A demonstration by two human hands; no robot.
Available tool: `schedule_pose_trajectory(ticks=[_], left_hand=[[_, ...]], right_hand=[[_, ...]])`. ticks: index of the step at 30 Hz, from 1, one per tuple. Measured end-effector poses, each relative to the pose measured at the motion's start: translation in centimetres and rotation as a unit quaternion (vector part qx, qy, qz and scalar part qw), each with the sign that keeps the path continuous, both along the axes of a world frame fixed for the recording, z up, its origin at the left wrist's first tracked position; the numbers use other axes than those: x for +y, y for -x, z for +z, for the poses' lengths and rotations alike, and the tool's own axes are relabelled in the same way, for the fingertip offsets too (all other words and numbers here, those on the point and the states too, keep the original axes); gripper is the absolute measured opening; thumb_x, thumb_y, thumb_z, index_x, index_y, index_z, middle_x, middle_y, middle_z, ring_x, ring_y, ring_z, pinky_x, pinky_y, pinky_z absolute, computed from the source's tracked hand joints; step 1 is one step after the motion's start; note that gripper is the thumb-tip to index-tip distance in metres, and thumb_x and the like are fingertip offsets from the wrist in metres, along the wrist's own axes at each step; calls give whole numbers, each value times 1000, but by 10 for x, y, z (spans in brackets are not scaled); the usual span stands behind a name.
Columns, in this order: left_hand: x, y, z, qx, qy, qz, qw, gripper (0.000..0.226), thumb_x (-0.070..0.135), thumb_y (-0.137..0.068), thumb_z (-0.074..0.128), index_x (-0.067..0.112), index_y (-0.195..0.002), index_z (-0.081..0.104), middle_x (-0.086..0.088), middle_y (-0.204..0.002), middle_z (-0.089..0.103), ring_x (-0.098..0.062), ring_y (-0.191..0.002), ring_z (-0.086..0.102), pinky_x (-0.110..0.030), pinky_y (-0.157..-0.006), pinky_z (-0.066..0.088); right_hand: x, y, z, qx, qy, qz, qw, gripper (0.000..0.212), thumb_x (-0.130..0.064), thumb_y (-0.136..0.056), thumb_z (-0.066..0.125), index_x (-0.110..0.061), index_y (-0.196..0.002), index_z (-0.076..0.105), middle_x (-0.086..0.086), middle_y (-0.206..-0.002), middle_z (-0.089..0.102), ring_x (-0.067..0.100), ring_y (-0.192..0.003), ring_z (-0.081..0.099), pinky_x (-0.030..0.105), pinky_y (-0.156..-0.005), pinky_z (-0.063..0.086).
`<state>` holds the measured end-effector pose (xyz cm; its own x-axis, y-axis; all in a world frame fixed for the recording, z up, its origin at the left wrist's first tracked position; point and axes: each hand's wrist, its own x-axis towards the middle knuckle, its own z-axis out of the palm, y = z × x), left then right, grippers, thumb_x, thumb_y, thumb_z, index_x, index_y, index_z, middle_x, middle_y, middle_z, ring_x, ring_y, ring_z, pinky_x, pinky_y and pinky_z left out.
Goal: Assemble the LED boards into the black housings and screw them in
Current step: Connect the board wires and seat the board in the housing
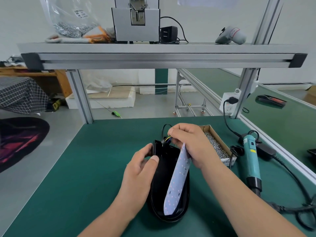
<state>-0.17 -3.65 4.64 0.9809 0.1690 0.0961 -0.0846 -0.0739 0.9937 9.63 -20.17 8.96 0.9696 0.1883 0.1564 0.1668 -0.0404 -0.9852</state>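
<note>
Early stage — right hand (188, 142) holds LED board (177, 183) tilted in black housing (160, 182); left hand (140, 170) grips its 11 o'clock end. Seating, screwing remain.

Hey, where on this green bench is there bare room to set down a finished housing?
The green mat is bare left of the black housing and left hand, out to the frame post, and along the far edge behind the housing. Crowded on the right: right hand with the LED board, screw box, screwdriver and cables.
</note>
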Motion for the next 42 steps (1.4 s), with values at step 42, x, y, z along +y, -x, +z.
schedule_pose_trajectory(ticks=[42], left_hand=[[6,-22,-21,-17,54,-31,998,32,32,-95,57,29,-119,77,-9,-117,77,-14,-100,68,-50,-106,53]], right_hand=[[24,-37,31,-55,340,102,933,3,-19,-81,73,-19,-83,76,-7,-72,72,9,-62,56,29,-66,46]])
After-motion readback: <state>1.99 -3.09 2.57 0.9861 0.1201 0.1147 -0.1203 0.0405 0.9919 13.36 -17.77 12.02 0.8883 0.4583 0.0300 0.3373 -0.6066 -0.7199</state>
